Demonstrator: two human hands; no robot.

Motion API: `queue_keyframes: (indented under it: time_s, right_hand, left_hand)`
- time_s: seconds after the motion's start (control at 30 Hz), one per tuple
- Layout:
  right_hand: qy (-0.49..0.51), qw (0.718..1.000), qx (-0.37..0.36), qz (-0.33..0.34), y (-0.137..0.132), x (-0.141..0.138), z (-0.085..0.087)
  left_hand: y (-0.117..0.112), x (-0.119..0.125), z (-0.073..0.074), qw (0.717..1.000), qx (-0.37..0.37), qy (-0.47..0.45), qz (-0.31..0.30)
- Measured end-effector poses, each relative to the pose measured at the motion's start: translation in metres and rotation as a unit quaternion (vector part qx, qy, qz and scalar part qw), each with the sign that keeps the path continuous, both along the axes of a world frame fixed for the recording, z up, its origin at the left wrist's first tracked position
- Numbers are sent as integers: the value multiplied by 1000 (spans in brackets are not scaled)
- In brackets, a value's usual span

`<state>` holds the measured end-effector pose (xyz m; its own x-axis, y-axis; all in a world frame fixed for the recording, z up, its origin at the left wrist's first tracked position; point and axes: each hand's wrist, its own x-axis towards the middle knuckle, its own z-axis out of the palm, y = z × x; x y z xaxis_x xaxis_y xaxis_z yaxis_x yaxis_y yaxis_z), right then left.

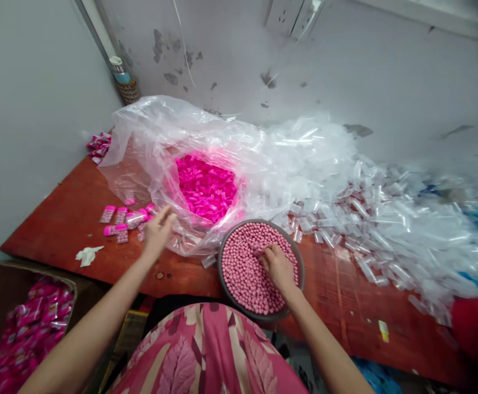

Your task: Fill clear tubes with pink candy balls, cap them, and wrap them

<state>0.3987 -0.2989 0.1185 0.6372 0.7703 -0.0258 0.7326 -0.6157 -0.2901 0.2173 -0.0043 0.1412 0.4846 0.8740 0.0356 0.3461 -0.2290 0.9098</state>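
Observation:
My right hand (279, 266) is in the dark round bowl (221, 268) with its fingers pinched at the surface of the small pink balls (243, 268). What those fingers hold, if anything, is too small and blurred to name. My left hand (159, 232) hovers over the table with its fingers stretched out and holds nothing. Just left of it lie several small clear tubes with pink caps (135, 219), filled with pink balls. Beyond both hands, a large clear plastic bag (140, 126) gapes around a heap of bright pink caps (206, 189).
Clear tubes without caps (362, 241) spread across the right of the red table (70, 213). A carton (73, 284) of pink packets stands at lower left. White crumpled scrap (88, 255) lies near the table's front. A flask (120, 71) stands in the back corner. Red fabric (474, 328) shows at right.

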Motion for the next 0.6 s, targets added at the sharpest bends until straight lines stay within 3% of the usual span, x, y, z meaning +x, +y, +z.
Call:
queue_keyframes:
  time_s: [0.1,0.17,0.27,0.33,0.43,0.6]
  right_hand:
    - [12,999,30,-9,-2,2,1]
    - [42,997,65,-22,-4,5,9]
    - [168,972,160,-41,-7,6,29]
    - [249,943,216,-53,-8,6,44]
    - [302,914,265,-61,-11,5,61]
    - [356,892,277,27,-15,10,75]
  left_hand:
    - [-64,36,6,985,-19,-15,-170]
    - [-101,56,7,955,5,-33,-294]
    - [-139,78,7,916,-1,-45,-398]
    - [-153,86,8,902,-47,-44,-427]
    - [-160,92,11,876,-179,-65,-443]
    - [-156,91,19,812,-394,-89,-421]
